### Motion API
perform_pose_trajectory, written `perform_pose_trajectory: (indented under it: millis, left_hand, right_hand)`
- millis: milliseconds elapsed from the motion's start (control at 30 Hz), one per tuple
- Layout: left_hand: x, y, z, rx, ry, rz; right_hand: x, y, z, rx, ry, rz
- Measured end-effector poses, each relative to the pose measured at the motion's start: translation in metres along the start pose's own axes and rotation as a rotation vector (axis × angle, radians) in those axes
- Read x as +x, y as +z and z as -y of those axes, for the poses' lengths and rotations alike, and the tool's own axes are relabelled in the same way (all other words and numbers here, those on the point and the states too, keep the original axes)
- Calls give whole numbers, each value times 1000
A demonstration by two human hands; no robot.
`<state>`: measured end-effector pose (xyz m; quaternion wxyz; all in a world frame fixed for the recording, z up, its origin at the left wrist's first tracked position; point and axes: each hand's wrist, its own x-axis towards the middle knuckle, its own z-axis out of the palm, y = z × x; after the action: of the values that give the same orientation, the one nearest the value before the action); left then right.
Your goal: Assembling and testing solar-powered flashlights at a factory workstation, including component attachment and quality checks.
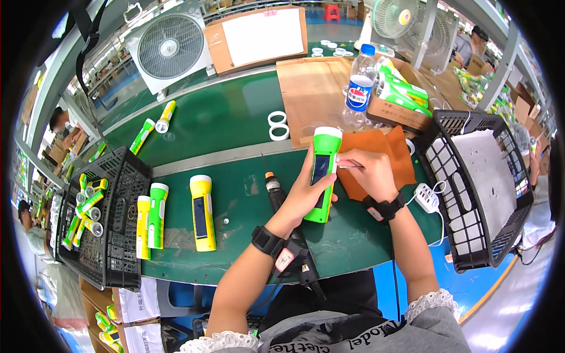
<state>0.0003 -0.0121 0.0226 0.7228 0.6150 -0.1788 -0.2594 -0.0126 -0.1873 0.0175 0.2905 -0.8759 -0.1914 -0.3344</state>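
A green flashlight with a white head and a dark panel on its side stands nearly upright in my left hand, whose fingers wrap round its body. My right hand is closed on a thin metal tool that looks like tweezers, its tip at the flashlight's right side. Under my left forearm lies a black electric screwdriver, bit pointing away from me. Left of it, a yellow flashlight lies panel up. Beside that are another green flashlight and a yellow one.
A black crate with small flashlights stands left; another black crate stands right. An orange cloth, a bottle and a cardboard box of flashlights lie beyond my hands. White rings and a power strip are nearby.
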Motion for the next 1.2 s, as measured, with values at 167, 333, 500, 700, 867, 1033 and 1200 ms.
perform_pose_trajectory:
  millis: [167, 333, 500, 700, 867, 1033, 1200]
  left_hand:
    - [6, -7, 6, -196, -20, -67]
    - [8, -24, 9, -744, -65, -26]
    - [2, -23, 8, -824, 38, 154]
    - [1, -26, 11, -829, 130, 218]
    - [2, -24, 19, -836, 157, 249]
    - [-1, -18, 14, -579, 310, 207]
    - [1, -19, 20, -634, 308, 244]
  right_hand:
    - [0, 3, 2, 222, 102, -254]
    - [7, -3, 7, -98, 64, -142]
    - [1, 5, 25, -36, -18, -30]
    - [0, 4, 36, 33, -290, 94]
    - [1, 2, 35, 74, -263, 120]
    - [0, 0, 34, 93, -253, 84]
    - [0, 0, 34, 89, -270, 96]
